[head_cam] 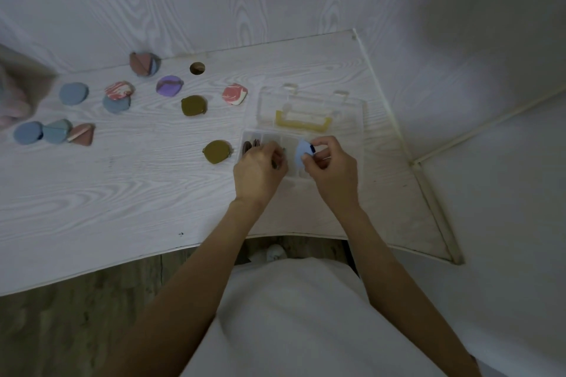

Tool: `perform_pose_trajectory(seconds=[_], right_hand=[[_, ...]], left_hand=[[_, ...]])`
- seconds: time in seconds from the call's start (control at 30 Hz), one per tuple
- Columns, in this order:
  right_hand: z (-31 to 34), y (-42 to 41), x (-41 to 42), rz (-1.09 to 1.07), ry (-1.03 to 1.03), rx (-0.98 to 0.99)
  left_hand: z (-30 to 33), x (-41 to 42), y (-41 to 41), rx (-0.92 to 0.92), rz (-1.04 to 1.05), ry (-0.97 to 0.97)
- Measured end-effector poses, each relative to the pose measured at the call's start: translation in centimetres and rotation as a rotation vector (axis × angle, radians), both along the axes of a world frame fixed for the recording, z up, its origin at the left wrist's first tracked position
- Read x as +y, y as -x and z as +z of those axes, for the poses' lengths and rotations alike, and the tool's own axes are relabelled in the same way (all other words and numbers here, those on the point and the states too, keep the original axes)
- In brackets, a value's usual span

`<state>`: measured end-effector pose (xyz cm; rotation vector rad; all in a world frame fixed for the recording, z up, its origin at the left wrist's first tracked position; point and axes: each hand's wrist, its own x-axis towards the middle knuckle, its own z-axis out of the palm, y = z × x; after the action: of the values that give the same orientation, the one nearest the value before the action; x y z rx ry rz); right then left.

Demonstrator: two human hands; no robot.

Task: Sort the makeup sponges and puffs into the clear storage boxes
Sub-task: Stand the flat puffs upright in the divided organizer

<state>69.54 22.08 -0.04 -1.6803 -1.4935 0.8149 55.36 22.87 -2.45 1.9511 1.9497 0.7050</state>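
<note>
right hand (329,162) fingers pinch a light blue puff (302,152) over the clear storage box (309,135) on the tabletop (137,193); left hand (260,165) fingers curl at a compartment, contents unclear. best lowered edge-first, upright, into a free compartment.

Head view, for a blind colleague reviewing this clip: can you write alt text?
Over a clear compartmented storage box on a white wood-grain table, the right hand pinches a light blue makeup puff; the left hand reaches into a compartment. Coloured puffs lie scattered to the left.
</note>
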Motion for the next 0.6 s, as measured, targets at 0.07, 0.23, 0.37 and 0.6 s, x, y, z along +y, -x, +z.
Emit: perform_pose_trajectory(seconds=[0.07, 0.23, 0.37, 0.6], right_hand=[[-0.1, 0.3, -0.2, -0.016, 0.0, -0.016], [-0.3, 1.2, -0.2, -0.01, -0.04, -0.099], [-0.8, 2.2, 0.5, 0.04, -0.1, -0.289], [-2.4, 4.1, 1.6, 0.089, -0.127, -0.748]], left_hand=[[-0.2, 0.5, 0.2, -0.021, 0.008, 0.023], [-0.4, 1.0, 1.0, -0.091, -0.1, 0.047], [0.0, 1.0, 2.0, -0.142, -0.143, 0.042], [-0.6, 0.6, 5.2, -0.021, -0.188, -0.039]])
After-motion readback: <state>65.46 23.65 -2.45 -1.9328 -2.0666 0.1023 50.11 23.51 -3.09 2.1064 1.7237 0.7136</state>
